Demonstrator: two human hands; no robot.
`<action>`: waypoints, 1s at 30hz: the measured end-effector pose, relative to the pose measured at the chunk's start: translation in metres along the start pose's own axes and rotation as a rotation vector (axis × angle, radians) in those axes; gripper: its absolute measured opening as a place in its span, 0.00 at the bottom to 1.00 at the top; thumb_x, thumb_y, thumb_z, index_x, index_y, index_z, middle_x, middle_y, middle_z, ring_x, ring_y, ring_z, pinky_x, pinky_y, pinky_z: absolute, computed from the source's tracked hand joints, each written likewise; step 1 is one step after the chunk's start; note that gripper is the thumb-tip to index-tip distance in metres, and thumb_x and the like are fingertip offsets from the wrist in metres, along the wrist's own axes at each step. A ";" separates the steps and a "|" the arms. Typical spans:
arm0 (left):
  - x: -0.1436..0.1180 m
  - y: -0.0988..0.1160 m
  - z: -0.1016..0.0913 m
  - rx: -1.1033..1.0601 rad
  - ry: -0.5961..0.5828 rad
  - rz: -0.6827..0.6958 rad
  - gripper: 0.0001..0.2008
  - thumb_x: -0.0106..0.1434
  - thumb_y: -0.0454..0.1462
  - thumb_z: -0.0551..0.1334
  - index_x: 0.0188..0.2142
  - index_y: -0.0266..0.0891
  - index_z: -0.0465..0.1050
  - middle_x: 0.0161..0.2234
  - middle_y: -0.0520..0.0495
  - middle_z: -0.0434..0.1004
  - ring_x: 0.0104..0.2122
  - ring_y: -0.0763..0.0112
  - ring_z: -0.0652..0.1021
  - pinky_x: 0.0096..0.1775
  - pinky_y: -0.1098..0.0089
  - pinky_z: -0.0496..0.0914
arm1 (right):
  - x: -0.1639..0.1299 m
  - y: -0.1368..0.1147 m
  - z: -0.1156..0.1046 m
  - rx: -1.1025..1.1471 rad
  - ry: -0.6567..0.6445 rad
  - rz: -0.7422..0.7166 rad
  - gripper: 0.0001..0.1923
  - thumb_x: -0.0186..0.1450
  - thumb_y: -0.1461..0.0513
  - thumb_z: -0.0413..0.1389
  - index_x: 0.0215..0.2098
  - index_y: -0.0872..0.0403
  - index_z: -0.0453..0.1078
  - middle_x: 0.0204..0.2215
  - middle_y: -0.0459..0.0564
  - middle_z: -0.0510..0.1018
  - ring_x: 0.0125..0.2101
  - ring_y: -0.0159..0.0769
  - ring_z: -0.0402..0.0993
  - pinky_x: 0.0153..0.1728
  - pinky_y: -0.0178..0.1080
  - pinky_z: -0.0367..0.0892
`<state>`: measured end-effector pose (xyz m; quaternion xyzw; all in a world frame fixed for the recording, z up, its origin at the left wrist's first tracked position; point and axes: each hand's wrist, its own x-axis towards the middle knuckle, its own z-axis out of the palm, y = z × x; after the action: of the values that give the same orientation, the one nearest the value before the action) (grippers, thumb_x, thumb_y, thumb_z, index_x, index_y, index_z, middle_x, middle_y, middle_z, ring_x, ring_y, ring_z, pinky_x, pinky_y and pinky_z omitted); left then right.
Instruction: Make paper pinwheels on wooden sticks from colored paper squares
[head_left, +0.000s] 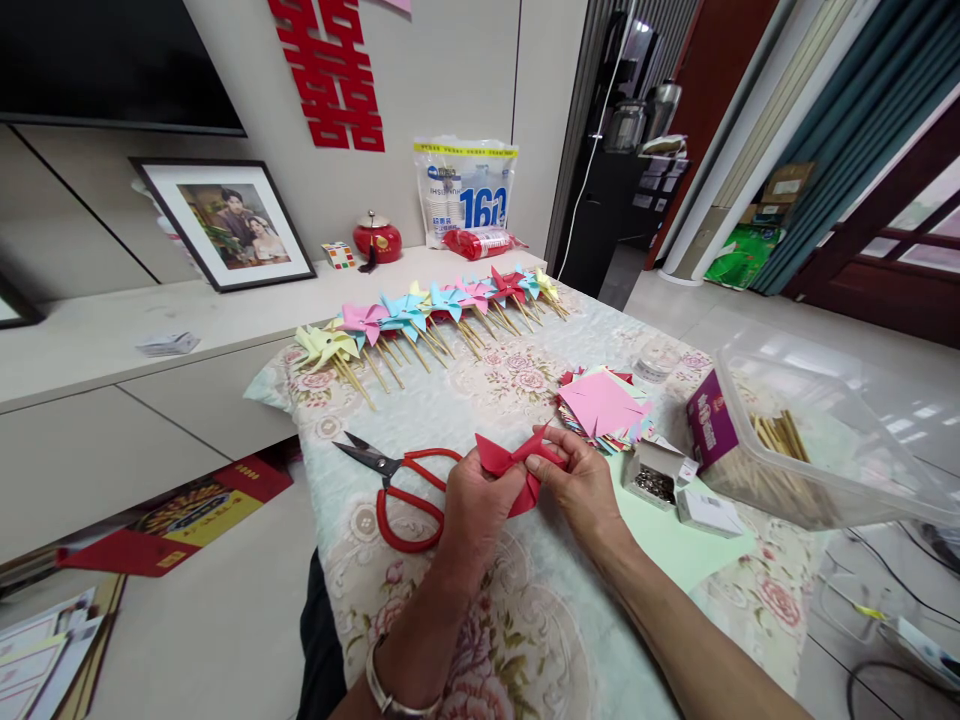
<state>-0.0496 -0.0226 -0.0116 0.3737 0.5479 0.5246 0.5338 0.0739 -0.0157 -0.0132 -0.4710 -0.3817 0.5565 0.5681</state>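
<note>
A red paper pinwheel (496, 456), partly folded, is held above the table between both hands. My left hand (484, 503) grips it from the left and below, thumb over the paper. My right hand (576, 482) pinches its right side, with thumb and fingers at a folded corner. Just left of my left hand lie scissors (409, 490) with red handles, their blades apart. To the right of my right hand are a stack of coloured paper squares (604, 402), pink on top, and an opened small box of metal pins or tacks (654, 484).
Finished paper pinwheels on sticks (405, 315) lie in a row along the table's far edge. A clear plastic bin (840, 440) with wooden sticks stands at right. Beside the box are a closed white box (709, 513) and pale green paper (694, 560). A cabinet (90, 350) borders the table.
</note>
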 end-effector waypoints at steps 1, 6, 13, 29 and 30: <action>-0.001 0.002 0.000 0.000 0.000 -0.003 0.14 0.47 0.41 0.71 0.32 0.35 0.80 0.27 0.50 0.82 0.27 0.66 0.78 0.32 0.70 0.71 | 0.000 0.000 0.000 -0.006 0.003 -0.004 0.24 0.47 0.59 0.72 0.42 0.51 0.76 0.32 0.47 0.84 0.33 0.42 0.80 0.40 0.44 0.74; -0.006 0.010 0.000 0.014 -0.024 -0.041 0.09 0.47 0.39 0.69 0.27 0.35 0.77 0.19 0.54 0.75 0.20 0.73 0.71 0.24 0.74 0.64 | 0.001 0.003 0.000 -0.028 0.025 -0.027 0.24 0.47 0.58 0.72 0.42 0.51 0.76 0.32 0.48 0.84 0.33 0.42 0.80 0.37 0.44 0.74; -0.005 0.010 0.000 -0.041 -0.053 -0.081 0.10 0.47 0.39 0.69 0.28 0.34 0.77 0.19 0.54 0.75 0.19 0.74 0.70 0.24 0.74 0.63 | 0.002 0.000 0.000 -0.052 0.026 -0.034 0.23 0.48 0.58 0.71 0.41 0.51 0.76 0.33 0.49 0.85 0.33 0.43 0.81 0.39 0.45 0.74; 0.000 0.002 0.001 -0.217 -0.055 -0.046 0.14 0.45 0.35 0.72 0.34 0.36 0.78 0.26 0.51 0.82 0.24 0.72 0.77 0.32 0.72 0.72 | 0.001 -0.013 -0.004 0.044 -0.143 0.068 0.19 0.46 0.55 0.74 0.33 0.53 0.77 0.27 0.48 0.84 0.28 0.39 0.79 0.37 0.41 0.72; -0.001 0.003 0.001 -0.219 -0.058 -0.040 0.15 0.45 0.35 0.72 0.34 0.36 0.78 0.27 0.51 0.82 0.25 0.72 0.78 0.32 0.72 0.72 | 0.001 -0.015 -0.004 0.043 -0.151 0.074 0.19 0.47 0.54 0.74 0.32 0.53 0.77 0.26 0.48 0.83 0.28 0.39 0.78 0.37 0.41 0.72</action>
<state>-0.0494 -0.0226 -0.0083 0.3174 0.4788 0.5595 0.5975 0.0820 -0.0145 0.0001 -0.4290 -0.3937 0.6191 0.5269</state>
